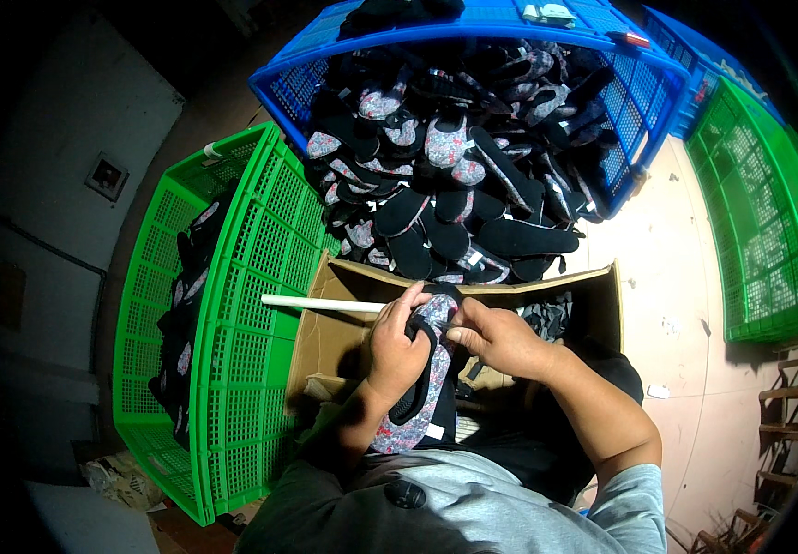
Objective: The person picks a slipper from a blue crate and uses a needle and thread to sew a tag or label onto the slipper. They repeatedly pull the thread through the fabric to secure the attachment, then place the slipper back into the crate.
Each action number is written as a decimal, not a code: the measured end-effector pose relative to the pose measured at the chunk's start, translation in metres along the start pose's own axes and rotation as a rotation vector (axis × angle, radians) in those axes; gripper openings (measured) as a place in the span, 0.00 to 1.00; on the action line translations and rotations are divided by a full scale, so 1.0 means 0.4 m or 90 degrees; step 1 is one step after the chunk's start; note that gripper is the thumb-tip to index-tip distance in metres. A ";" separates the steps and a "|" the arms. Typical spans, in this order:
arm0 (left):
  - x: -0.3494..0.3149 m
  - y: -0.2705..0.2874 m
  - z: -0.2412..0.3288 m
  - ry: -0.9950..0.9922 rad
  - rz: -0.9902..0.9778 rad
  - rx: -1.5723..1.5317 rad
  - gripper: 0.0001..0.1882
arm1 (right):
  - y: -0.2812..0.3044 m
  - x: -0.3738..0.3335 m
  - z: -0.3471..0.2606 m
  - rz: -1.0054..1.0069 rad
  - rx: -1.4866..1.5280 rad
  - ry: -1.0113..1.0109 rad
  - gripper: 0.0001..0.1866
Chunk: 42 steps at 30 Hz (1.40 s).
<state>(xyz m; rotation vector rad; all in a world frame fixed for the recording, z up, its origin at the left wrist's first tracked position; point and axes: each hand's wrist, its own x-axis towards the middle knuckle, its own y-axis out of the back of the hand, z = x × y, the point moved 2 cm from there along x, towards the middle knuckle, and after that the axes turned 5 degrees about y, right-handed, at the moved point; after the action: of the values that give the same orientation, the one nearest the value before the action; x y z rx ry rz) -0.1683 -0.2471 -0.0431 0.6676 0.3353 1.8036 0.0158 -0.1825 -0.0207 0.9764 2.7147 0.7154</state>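
A slip-on fabric shoe (436,369) with a grey, pink and red speckled print and black lining stands lengthwise before my body, toe pointing away. My left hand (399,346) grips its left side, thumb along the black opening. On the other side my right hand (500,342) is closed in a pinch against the upper near the toe. Whatever lies between those fingertips is too small to make out. From behind my left hand a white rod (320,303) sticks out to the left; whether the hand touches it is hidden.
An open cardboard box (325,346) with dark scraps stands under my hands. Beyond it a tipped blue crate (639,120) spills a heap of similar shoes (445,138). Green crates stand left (242,369) and right (754,212); the left one holds shoes. A wooden rack (786,406) is at far right.
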 end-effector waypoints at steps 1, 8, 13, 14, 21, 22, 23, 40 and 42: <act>0.000 -0.001 -0.004 0.002 -0.001 -0.005 0.33 | 0.000 0.000 0.000 0.001 -0.001 0.005 0.16; -0.001 -0.002 -0.005 0.011 -0.002 -0.018 0.33 | -0.007 0.002 0.004 -0.018 -0.022 0.030 0.16; -0.001 0.000 0.002 -0.003 -0.005 0.001 0.33 | -0.011 0.003 0.002 -0.010 -0.018 0.039 0.14; -0.001 -0.001 0.002 -0.002 0.001 -0.004 0.32 | -0.012 0.003 0.001 -0.010 -0.024 0.035 0.14; -0.004 -0.010 -0.002 -0.002 0.015 -0.011 0.32 | -0.010 0.004 -0.005 -0.006 -0.031 0.016 0.13; -0.005 -0.010 -0.003 0.000 0.016 -0.013 0.31 | -0.011 0.004 -0.005 -0.002 -0.034 0.015 0.13; -0.005 -0.010 -0.001 0.000 0.015 -0.012 0.31 | -0.014 0.004 0.000 0.015 -0.003 0.009 0.14; -0.008 -0.003 0.042 -0.097 0.022 0.078 0.39 | -0.058 0.021 0.083 0.181 0.190 -0.028 0.21; -0.010 -0.001 0.043 -0.101 0.023 0.079 0.41 | -0.037 0.027 0.103 0.274 0.125 -0.085 0.19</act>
<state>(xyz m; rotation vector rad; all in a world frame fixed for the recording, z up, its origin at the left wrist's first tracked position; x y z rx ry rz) -0.1568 -0.2524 -0.0306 0.9037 0.3320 1.7612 0.0120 -0.1697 -0.0639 1.6220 2.5161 0.4259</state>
